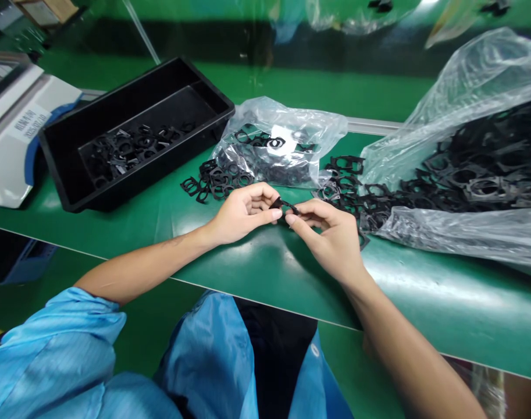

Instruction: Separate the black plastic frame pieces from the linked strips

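My left hand point(243, 212) and my right hand point(330, 235) meet over the green table point(256, 267), fingertips together. Both pinch one small black plastic part point(281, 204) between thumbs and forefingers. Loose black ring-shaped parts point(215, 177) lie just beyond my left hand. More black parts point(348, 186) are spread beyond my right hand, spilling from a large clear plastic bag point(466, 157).
A black tray point(68, 169) holding several black parts stands at the back left, beside a white machine point(12, 116). A smaller clear bag point(282, 139) of parts lies behind the hands. My blue-sleeved clothing fills the bottom left.
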`<state>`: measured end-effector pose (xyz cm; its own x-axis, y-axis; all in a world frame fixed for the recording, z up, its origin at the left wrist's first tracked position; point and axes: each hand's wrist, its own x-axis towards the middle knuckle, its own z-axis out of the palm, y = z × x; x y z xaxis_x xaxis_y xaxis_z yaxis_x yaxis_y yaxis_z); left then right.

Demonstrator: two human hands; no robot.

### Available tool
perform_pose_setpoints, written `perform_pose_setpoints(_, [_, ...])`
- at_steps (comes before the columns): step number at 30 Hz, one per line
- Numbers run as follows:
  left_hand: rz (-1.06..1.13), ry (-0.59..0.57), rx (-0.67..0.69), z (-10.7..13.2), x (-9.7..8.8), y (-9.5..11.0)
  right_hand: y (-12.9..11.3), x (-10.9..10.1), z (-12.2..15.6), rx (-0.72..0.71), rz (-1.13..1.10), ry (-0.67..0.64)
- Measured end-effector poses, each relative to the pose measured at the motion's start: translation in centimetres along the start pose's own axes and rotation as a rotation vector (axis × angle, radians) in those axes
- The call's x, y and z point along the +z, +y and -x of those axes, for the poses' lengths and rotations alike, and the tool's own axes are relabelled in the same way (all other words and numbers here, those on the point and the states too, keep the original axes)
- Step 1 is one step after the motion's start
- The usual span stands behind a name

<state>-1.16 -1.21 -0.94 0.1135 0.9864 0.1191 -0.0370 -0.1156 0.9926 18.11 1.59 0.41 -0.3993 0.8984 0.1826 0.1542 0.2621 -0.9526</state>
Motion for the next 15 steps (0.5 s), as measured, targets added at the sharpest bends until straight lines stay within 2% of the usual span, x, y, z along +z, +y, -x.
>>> perform_pose_setpoints(15, [0.002, 0.01, -0.008, 0.04, -0.04, -0.15, -0.03, 0.05, 0.02, 0.017, 0.006, 0.003])
